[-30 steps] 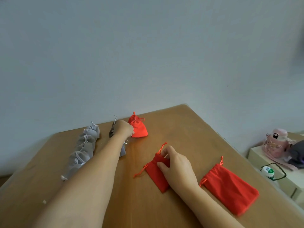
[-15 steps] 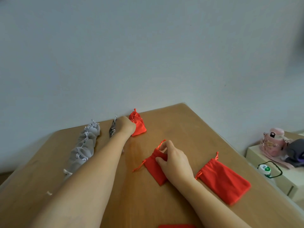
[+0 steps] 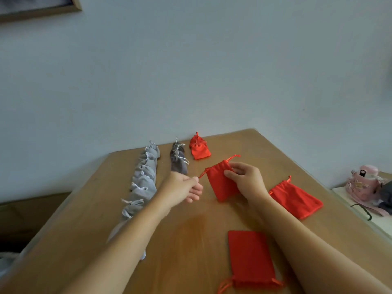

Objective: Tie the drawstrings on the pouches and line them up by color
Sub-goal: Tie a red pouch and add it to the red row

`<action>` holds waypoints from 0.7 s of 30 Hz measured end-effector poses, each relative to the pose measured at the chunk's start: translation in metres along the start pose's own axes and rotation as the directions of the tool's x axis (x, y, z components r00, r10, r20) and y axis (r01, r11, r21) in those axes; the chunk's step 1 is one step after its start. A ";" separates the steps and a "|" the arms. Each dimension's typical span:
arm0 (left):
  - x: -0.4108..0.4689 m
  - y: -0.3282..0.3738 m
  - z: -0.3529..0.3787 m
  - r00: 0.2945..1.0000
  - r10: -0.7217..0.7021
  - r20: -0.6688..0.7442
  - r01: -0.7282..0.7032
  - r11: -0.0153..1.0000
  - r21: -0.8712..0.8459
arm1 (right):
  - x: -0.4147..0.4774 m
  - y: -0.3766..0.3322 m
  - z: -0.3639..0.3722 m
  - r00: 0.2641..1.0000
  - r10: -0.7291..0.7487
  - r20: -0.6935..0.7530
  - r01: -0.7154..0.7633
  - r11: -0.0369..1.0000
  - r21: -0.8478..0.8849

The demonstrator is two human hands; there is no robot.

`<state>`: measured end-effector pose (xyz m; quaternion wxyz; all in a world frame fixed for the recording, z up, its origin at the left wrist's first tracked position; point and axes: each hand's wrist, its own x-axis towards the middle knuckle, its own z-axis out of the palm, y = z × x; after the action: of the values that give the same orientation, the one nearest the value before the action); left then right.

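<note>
Rows of tied pouches lie on bench [image 3: 265,149] left of held red pouch [image 3: 220,185]: light grey row [image 3: 144,181] farthest left, dark grey row [image 3: 178,161] closer. Left hand [image 3: 180,188] just left of it, fingers pinching its left drawstring [image 3: 202,174]. Tied red pouch [image 3: 199,148] behind it, apart. Right hand [image 3: 247,180] at its right edge, thumb and fingers pinching fabric near the mouth. Flat red pouch [image 3: 296,199] to its right, second flat red pouch [image 3: 250,258] in front of it, both untied.
</note>
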<state>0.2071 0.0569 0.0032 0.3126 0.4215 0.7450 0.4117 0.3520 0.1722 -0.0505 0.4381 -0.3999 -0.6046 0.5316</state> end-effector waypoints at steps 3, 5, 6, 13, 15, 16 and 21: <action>-0.023 -0.008 0.002 0.999 -0.023 0.022 0.027 0.981 -0.192 | -0.017 -0.012 0.008 0.998 -0.014 0.056 0.005 0.986 0.166; -0.033 -0.012 0.004 0.999 0.001 -0.032 -0.010 0.953 -0.303 | -0.031 -0.018 0.018 0.996 -0.007 0.092 -0.012 0.977 0.211; -0.038 -0.013 0.004 0.998 0.010 -0.063 -0.033 0.926 -0.376 | -0.039 -0.020 0.025 0.993 -0.005 0.122 -0.022 0.975 0.220; -0.057 -0.034 -0.015 0.983 -0.142 -0.118 0.014 0.696 -0.718 | -0.089 -0.034 0.066 0.947 -0.016 0.322 -0.042 0.984 0.172; -0.060 -0.042 -0.020 0.985 -0.133 -0.113 0.003 0.664 -0.748 | -0.096 -0.035 0.068 0.938 -0.030 0.344 -0.014 0.992 0.124; -0.060 -0.045 -0.023 0.986 -0.120 -0.117 -0.011 0.648 -0.761 | -0.098 -0.036 0.069 0.936 -0.038 0.350 -0.001 0.994 0.109; -0.061 -0.047 -0.030 0.990 -0.081 -0.111 -0.047 0.561 -0.826 | -0.103 -0.040 0.071 0.945 -0.080 0.317 0.042 0.991 0.127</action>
<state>0.1927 -0.0217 -0.0169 0.4258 0.1895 0.4889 0.7374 0.3143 0.0487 -0.0255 0.3730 -0.2625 -0.6474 0.6105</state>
